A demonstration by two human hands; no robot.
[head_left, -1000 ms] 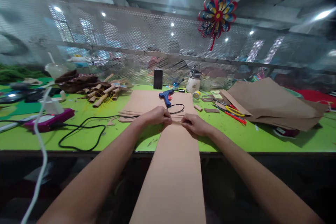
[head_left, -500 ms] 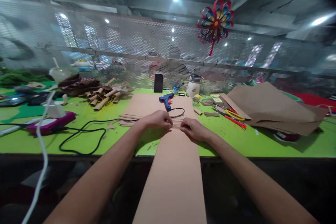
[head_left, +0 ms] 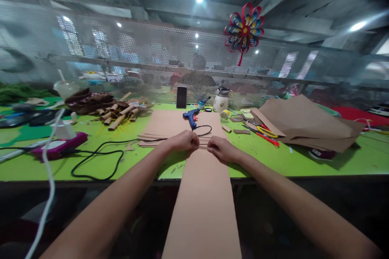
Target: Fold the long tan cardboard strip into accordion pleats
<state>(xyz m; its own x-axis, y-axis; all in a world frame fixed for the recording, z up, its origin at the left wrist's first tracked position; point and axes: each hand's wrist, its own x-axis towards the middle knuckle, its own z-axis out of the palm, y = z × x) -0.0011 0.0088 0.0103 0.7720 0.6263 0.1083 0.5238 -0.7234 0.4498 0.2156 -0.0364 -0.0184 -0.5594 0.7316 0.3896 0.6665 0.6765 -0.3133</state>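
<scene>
Head view: rolls lie made at left; our left hand pinches the far end of the strip, which runs off the table towards us, worked only there, we judge, the rest flat; our right hand pinches it too.

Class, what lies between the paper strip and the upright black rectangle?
Beyond the paper strip, the head view shows stacked brown sheets bearing a blue glue gun and a looped black cord.
</scene>
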